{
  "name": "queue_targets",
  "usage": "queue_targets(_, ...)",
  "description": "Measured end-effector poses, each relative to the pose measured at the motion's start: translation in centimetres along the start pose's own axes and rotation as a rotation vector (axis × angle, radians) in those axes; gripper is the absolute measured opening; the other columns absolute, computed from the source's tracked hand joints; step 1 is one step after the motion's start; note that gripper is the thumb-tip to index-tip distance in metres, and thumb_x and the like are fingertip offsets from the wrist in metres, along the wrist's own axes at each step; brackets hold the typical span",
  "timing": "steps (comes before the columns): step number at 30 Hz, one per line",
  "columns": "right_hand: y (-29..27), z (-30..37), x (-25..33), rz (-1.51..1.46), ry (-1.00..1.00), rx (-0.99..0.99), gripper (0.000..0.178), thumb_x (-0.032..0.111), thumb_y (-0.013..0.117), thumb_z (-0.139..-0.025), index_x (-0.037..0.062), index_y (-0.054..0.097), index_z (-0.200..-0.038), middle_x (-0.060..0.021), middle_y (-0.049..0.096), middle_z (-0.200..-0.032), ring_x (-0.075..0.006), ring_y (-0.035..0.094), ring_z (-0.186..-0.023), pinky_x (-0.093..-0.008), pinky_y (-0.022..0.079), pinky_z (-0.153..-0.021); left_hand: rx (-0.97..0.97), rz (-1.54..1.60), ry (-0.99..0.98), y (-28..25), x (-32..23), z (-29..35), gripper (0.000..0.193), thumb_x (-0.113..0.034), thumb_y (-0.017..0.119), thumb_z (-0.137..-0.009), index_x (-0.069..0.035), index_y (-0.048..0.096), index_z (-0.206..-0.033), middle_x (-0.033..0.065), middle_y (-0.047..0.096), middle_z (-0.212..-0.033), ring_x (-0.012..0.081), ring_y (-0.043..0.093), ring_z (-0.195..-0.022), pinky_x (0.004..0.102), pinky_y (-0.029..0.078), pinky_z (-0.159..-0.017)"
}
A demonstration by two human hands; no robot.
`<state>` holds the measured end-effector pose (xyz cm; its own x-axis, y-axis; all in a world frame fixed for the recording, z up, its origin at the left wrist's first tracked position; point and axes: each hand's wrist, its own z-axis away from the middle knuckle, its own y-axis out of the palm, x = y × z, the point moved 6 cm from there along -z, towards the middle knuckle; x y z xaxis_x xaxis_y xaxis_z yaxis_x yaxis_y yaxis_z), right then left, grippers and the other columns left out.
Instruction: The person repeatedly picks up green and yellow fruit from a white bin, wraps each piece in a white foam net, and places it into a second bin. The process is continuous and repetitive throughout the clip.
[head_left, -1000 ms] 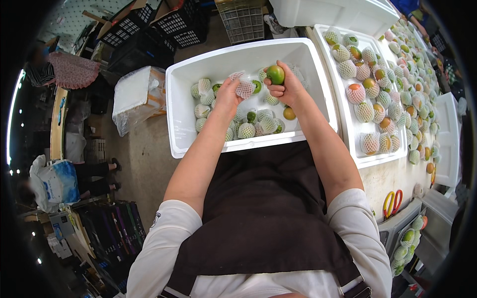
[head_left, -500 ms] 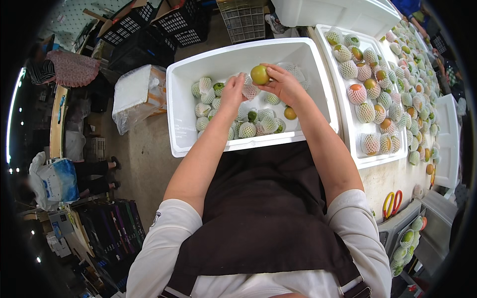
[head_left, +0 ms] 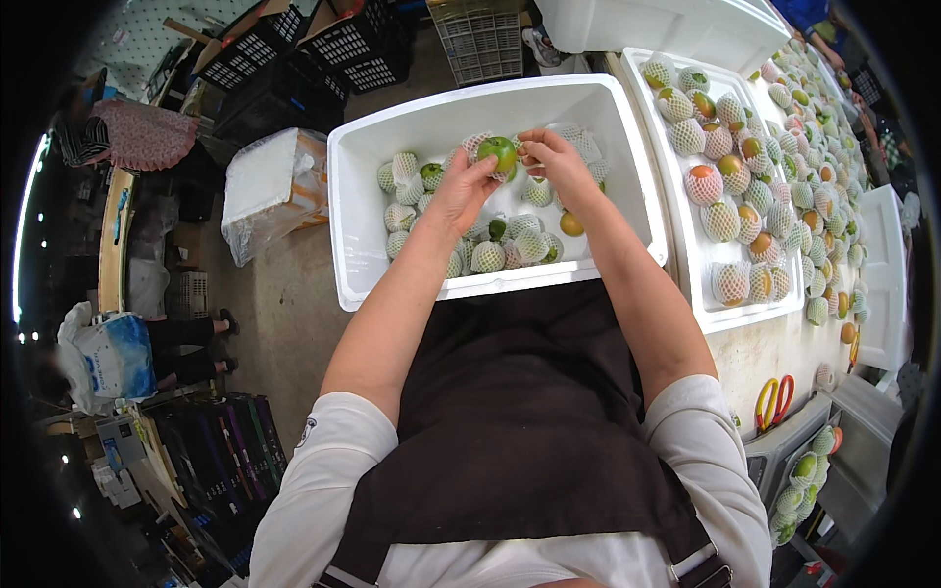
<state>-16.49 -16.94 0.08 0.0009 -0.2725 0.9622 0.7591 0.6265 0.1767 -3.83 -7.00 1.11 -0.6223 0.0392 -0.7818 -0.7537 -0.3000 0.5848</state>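
My left hand (head_left: 461,196) grips a round, glossy green fruit (head_left: 498,154), with a pale foam net (head_left: 474,144) behind it. Close to the fruit's right side, the fingers of my right hand (head_left: 557,162) are pinched together. What they hold, if anything, is too small to make out. Both hands are over a white foam box (head_left: 365,147). In it lie several green fruits in white foam nets (head_left: 488,257), and a bare yellowish fruit (head_left: 571,223) sits near the right wrist. Loose foam nets (head_left: 578,140) lie by the box's far right corner.
Right of the box, a white foam tray (head_left: 694,257) holds netted red, yellow and green fruits; many more cover the table beyond. Red-and-yellow-handled scissors (head_left: 774,403) lie at the table's near part. A plastic-wrapped foam box (head_left: 263,186) stands to the left, black crates (head_left: 355,44) behind.
The fruit has passed from my right hand to my left and is turned, showing a greener side. My right hand has drawn slightly right, fingers now pinched beside it.
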Motion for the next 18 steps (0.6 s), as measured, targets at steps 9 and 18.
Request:
queue_targets(9, 2.9, 1.9, 1.2, -0.03, 0.128, 0.124, 0.045, 0.025, 0.061, -0.092, 0.0024, 0.046, -0.128, -0.0067, 0.061, -0.093, -0.0112, 0.059, -0.074, -0.0277, 0.053, -0.073, -0.026, -0.517, 0.173, -0.5, -0.4, 0.0, 0.054, -0.01, 0.069, -0.082, -0.009, 0.041, -0.128, 0.0063, 0.054, -0.12, 0.0174, 0.051, -0.113, 0.034, 0.04, -0.098)
queue_targets(18, 2.7, 1.2, -0.1, -0.039, 0.298, 0.1, 0.037, 0.036, 0.062, -0.09, 0.0031, 0.055, -0.106, -0.0021, 0.053, -0.077, -0.0103, 0.05, -0.062, -0.0263, 0.047, -0.059, -0.072, -0.825, 0.318, -0.8, -0.3, -0.6, 0.069, -0.024, 0.075, -0.073, -0.003, 0.039, -0.128, 0.0105, 0.054, -0.111, 0.0189, 0.052, -0.102, 0.0321, 0.043, -0.09)
